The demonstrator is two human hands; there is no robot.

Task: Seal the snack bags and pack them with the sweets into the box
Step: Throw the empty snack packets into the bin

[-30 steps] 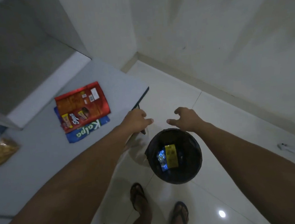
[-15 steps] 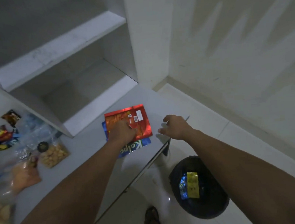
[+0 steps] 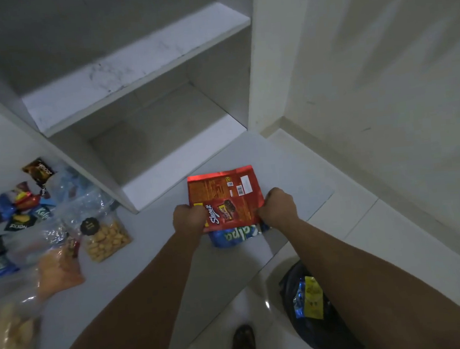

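A flat red snack bag [image 3: 225, 194] lies near the right end of the grey counter [image 3: 152, 253], on top of a blue bag [image 3: 235, 236]. My left hand [image 3: 189, 218] grips the red bag's near left edge and my right hand [image 3: 277, 206] grips its near right edge. Clear bags of yellow snacks [image 3: 105, 238] and an orange snack bag [image 3: 57, 268] lie to the left. Small wrapped sweets [image 3: 17, 204] are scattered at the far left. No box is in view.
White shelves [image 3: 136, 68] rise behind the counter. A black bin [image 3: 318, 308] holding a blue and yellow wrapper stands on the tiled floor below the counter's right end. My sandalled foot [image 3: 245, 345] is beside it. A white wall is on the right.
My view swung from the bin up to the counter. Both hands moved from above the bin onto the red bag and took hold of its near edge.
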